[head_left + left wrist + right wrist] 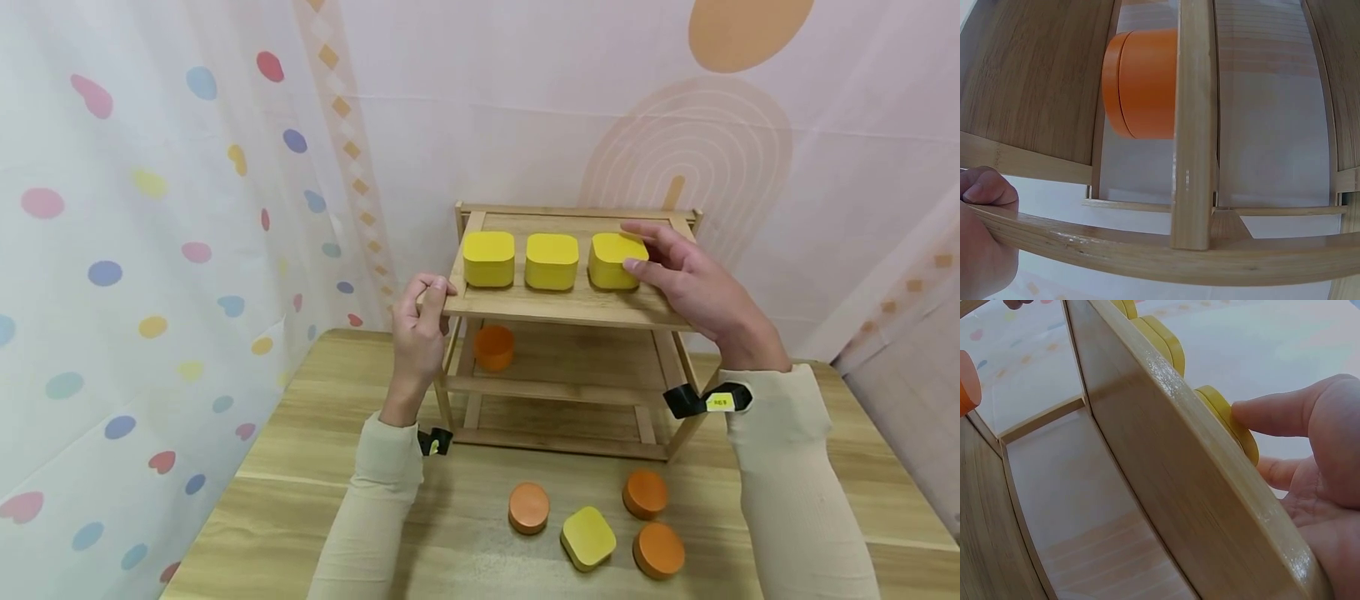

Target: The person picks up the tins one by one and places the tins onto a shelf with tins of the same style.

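Three yellow square tins with rounded corners stand in a row on the top board of a wooden shelf rack [540,309]: a left tin [489,260], a middle tin [552,262] and a right tin [611,262]. My right hand [693,283] pinches the right tin, thumb at its near side and fingers behind it. In the right wrist view the thumb [1279,414] meets the tin's lid [1225,415]. At the rack's left end, my left hand [422,325] grips the top board's edge. An orange round tin [494,348] sits on the middle shelf, below and right of that hand.
On the table in front of the rack lie a pale orange round tin [528,508], a yellow square tin [588,538] and two darker orange round tins, one [646,494] behind the other [658,550]. A patterned curtain [480,108] hangs close behind the rack.
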A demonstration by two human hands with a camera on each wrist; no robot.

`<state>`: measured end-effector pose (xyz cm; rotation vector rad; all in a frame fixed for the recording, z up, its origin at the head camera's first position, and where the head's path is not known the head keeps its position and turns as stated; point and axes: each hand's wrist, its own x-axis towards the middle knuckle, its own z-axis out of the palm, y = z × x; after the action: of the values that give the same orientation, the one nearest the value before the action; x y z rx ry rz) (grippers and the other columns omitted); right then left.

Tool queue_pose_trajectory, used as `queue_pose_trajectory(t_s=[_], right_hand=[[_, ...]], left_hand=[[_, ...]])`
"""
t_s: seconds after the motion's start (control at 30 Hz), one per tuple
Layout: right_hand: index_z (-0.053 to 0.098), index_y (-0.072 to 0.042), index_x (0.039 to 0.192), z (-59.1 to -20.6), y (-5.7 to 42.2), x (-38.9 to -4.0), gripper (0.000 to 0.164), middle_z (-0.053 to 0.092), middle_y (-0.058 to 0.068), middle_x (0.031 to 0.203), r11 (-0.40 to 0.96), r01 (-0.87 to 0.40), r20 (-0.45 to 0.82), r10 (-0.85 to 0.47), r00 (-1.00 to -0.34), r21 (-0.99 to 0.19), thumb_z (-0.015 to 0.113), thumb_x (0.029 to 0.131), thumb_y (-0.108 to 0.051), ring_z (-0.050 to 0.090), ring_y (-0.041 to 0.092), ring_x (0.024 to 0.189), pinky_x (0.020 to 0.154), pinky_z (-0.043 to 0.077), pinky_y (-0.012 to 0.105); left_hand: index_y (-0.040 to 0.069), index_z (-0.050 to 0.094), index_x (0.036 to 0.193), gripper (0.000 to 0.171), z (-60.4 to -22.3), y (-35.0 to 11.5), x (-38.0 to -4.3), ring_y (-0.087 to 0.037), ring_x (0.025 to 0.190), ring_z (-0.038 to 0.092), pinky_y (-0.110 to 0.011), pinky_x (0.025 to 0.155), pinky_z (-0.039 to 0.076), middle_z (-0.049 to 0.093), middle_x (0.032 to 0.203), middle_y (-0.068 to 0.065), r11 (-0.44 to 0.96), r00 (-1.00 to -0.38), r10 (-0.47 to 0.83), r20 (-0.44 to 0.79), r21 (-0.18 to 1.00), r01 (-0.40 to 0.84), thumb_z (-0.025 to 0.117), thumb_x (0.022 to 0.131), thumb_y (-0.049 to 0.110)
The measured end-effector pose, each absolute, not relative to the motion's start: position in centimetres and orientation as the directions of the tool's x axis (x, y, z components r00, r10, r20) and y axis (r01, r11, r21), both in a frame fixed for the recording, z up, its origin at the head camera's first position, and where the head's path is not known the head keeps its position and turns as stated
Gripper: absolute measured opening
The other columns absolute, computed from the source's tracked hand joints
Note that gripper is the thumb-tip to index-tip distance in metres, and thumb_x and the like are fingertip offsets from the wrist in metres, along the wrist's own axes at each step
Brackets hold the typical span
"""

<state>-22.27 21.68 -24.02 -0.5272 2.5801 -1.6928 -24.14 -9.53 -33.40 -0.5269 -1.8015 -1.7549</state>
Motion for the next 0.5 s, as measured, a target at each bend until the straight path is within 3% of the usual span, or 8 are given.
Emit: queue_pose_trajectory(t_s=[0.27,0.5], right_hand=[[0.036,-0.015,0.150,-23.98,21.58,-22.15,0.052,0.039,0.010,0.150,0.338,-0.257,0.165,-0.278,-0.946,-0.905,0.054,0.102,-0.022,0.043,0.016,0.127,0.100,0.036,0.016],[0.040,-0.018,0.148,-24.00,21.40,-21.73,0.053,0.037,0.008,0.151,0.343,-0.263,0.220,-0.160,-0.962,-0.902,0.060,0.099,-0.027,0.038,0.022,0.135,0.110,0.036,0.038]], left_hand=[[-0.005,0.057,0.092,0.032,-33.53,-9.58,-24.12,-0.013,0.048,0.035,-0.022,0.045,0.030,0.039,0.057,-0.001,0.045,-0.771,-0.108,0.628,0.778,0.627,0.045,0.104,0.021],[-0.005,0.057,0.092,0.032,-33.39,-9.61,-24.20,-0.013,0.048,0.035,-0.023,0.045,0.031,0.039,0.056,-0.002,0.049,-0.770,-0.112,0.628,0.778,0.627,0.045,0.104,0.022]])
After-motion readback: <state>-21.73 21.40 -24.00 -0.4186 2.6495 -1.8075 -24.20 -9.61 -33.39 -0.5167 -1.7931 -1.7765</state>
